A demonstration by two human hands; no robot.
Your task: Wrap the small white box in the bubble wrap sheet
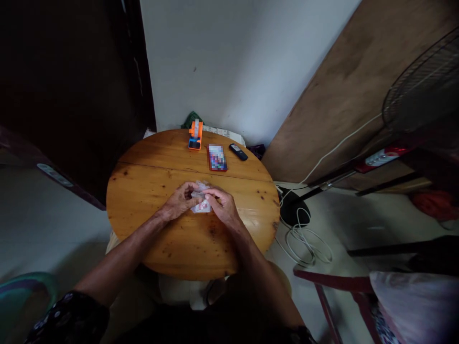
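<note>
Clear plastic crinkles between two bare hands above a round wooden desk, where a small bag with red print lies directly between the left hand and the right hand, neither clearly nearer. Its long axis appears to run away from the body, though fingers cover part of it. The left hand, nearly closed, holds the bag's left side between thumb and curled fingers; the right hand pinches the opposite side, index finger and thumb drawn close together. Both forearms reach forward and slant inward, bringing the fingertips almost together, with the knuckles facing largely upward and outward. Beyond the right hand sits a red-edged rectangular item, its face blurred by pixels; farther out and to that hand's right rests a dark handset. Well beyond the left hand stands an orange-and-blue tape dispenser.
</note>
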